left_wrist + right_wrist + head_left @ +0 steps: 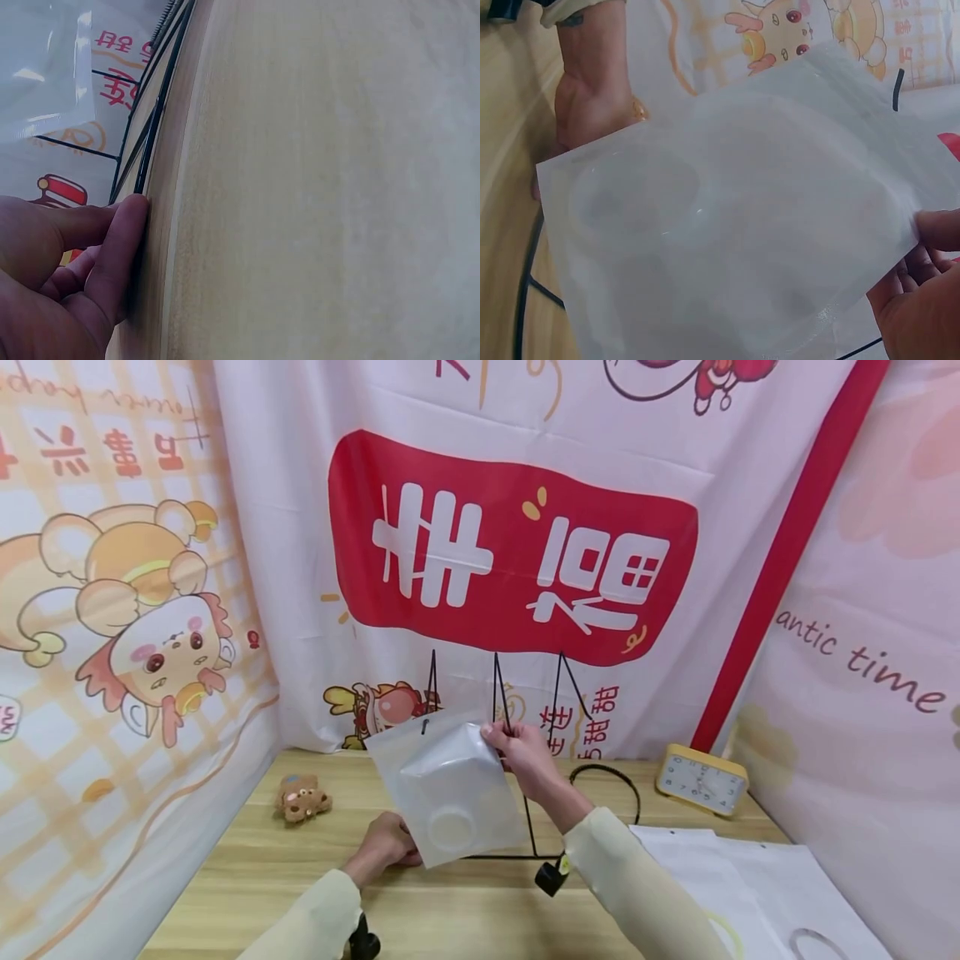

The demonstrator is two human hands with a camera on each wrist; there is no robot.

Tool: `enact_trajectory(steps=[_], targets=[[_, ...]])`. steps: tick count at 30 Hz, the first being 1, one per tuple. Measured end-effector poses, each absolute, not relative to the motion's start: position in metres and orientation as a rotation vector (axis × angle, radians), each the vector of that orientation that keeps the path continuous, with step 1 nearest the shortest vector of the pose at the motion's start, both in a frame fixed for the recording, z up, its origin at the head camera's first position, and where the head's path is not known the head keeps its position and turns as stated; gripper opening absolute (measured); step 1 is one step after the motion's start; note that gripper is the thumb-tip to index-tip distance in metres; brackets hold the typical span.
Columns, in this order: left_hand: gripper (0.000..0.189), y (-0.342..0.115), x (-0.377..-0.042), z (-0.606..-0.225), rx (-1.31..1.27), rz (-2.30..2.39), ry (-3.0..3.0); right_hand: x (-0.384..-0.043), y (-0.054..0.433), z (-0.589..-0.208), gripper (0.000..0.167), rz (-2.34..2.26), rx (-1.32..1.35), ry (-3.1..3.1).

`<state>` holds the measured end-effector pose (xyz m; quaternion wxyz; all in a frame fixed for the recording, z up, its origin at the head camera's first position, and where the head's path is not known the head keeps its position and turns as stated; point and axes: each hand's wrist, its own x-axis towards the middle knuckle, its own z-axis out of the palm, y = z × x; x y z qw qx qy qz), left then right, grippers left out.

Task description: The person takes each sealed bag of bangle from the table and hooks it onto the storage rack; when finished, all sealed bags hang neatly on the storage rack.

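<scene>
A translucent plastic bag with a round, ring-shaped outline near its lower end hangs tilted in front of a black wire rack. My right hand pinches the bag's upper right edge between thumb and fingers; the right wrist view shows this hand at the bag's side. A short black wire tip shows at the bag's top end. Low at the left, my left hand is partly behind the bag's corner. Up close, the left hand pinches the rack's black bottom wire just over the wooden table.
A small brown plush bear lies left on the wooden table. At the right are a yellow clock and white flat packages with ring shapes. Printed cloth hangs behind and along both sides.
</scene>
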<state>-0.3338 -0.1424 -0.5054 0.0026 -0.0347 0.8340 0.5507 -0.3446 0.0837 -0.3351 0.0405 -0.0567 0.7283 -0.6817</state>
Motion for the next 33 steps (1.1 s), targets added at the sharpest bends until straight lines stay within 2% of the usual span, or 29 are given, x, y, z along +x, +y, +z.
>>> enact_trajectory(steps=[16,24,33], targets=[[0.012,-0.142,-0.333,-0.502,-0.179,1.771,2.481,-0.371,0.076,-0.329,0.026,-2.087,-0.159,2.421],[0.013,-0.142,-0.33,-0.5,-0.179,1.759,2.507,-0.383,0.067,-0.341,0.02,-2.183,-0.217,2.38],[0.013,-0.14,-0.329,-0.501,-0.163,1.758,2.525,-0.4,0.059,-0.341,0.018,-2.185,-0.129,2.354]])
